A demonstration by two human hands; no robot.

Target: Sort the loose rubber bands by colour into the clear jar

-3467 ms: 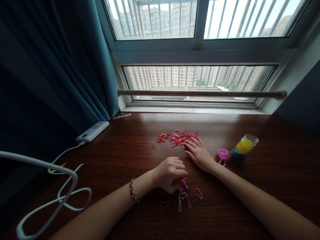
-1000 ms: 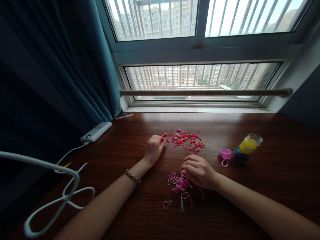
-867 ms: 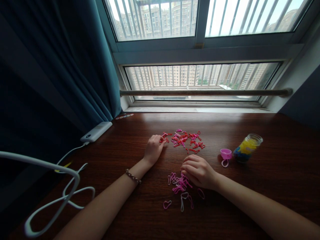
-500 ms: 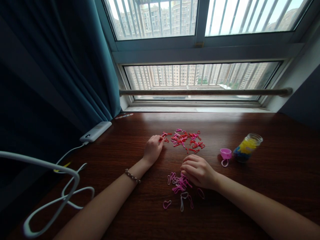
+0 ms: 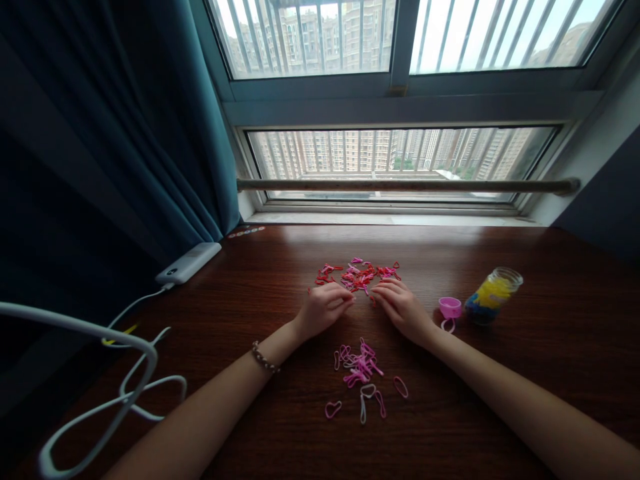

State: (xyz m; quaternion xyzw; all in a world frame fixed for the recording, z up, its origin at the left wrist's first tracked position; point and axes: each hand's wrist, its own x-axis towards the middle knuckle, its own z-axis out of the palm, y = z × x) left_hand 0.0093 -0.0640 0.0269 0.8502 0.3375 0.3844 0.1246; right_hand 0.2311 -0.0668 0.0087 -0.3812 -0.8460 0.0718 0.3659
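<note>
A pile of small red and pink rubber bands [image 5: 361, 275] lies at mid-table. At its near left edge is my left hand [image 5: 325, 308], thumb and fingers drawn together at the tips; whatever they pinch, if anything, cannot be made out. My right hand [image 5: 404, 311] reaches over the pile's near right side, fingers stretched out with the tips beside a red band [image 5: 373, 301]. Closer to me is a second group of pink rubber bands [image 5: 363, 367], with several lying loose around it, including a pale one [image 5: 363, 408].
To the right, a glass jar [image 5: 493, 297] with yellow and blue contents leans at a slant beside a pink cup-shaped piece [image 5: 450, 307] with a ring. A white power bank [image 5: 189, 263] and its cable [image 5: 150, 347] lie left, by the blue curtain [image 5: 200, 167].
My left hand has moved right and nearer, uncovering the pile's left bands. My right hand has left the near pink group and gone forward to the red and pink pile.
</note>
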